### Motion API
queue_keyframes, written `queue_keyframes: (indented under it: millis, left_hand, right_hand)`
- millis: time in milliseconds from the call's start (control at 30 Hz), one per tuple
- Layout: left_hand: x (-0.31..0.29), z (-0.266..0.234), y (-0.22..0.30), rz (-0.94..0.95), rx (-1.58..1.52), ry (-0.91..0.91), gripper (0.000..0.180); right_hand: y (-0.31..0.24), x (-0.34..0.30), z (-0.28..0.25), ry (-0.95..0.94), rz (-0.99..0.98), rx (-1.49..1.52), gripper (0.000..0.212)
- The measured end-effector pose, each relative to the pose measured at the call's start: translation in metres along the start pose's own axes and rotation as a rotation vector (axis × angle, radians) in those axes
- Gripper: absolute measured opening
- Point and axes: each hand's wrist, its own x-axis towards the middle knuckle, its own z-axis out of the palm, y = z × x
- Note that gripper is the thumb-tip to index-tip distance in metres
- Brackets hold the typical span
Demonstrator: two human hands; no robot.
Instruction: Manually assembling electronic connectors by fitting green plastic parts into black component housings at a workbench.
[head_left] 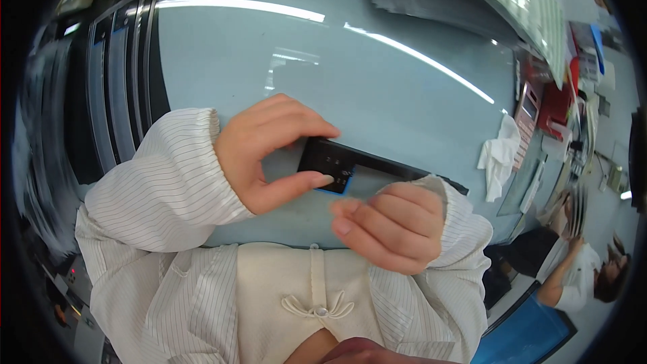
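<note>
My left hand (266, 152) grips the wide end of a long black panel (329, 160), thumb on its face and fingers over the far edge. This end bears small pale markings and a blue edging on its near right side. From there a narrow black strip runs right, lying at a slant on the table, and part of it passes behind my right hand (397, 226). My right hand is closed just right of the panel's wide end, with thumb and forefinger pinched together and slightly blurred. Whatever it may hold cannot be made out.
Long dark framed panels (111, 87) stand at the left of the pale blue-grey table (222, 47). Grey sheets (424, 0) lie at the back right. A white cloth (500, 152) and a pink calculator (526, 118) sit at the right edge. Another person (573, 269) works beyond.
</note>
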Motion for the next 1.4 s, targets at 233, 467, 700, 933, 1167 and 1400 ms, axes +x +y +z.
queue_keyframes:
  millis: [233, 467, 700, 933, 1167, 1400]
  left_hand:
    - [-0.004, -0.005, 0.001, -0.098, -0.040, -0.002, 0.049]
    - [-0.013, 0.000, -0.009, -0.012, -0.050, 0.243, 0.035]
    - [-0.036, -0.026, -0.035, 0.592, 0.043, 0.339, 0.041]
    - [-0.072, -0.004, 0.010, 0.373, 0.154, 0.364, 0.032]
    - [-0.090, 0.020, 0.014, 0.366, 0.518, 0.221, 0.023]
    - [-0.084, 0.076, 0.045, 0.217, 0.670, -0.483, 0.028]
  right_hand:
    - [-0.050, -0.024, -0.024, -0.054, 0.154, 0.383, 0.024]
    - [-0.083, -0.056, -0.061, -0.111, 0.388, 0.484, 0.046]
    - [-0.147, -0.072, -0.002, 0.239, 0.819, 0.220, 0.023]
    - [-0.156, -0.066, 0.037, 0.342, 0.756, 0.164, 0.011]
    - [-0.159, -0.057, 0.034, 0.453, 1.060, 0.261, 0.017]
    - [-0.145, -0.058, 0.041, 0.840, 1.156, 0.478, 0.021]
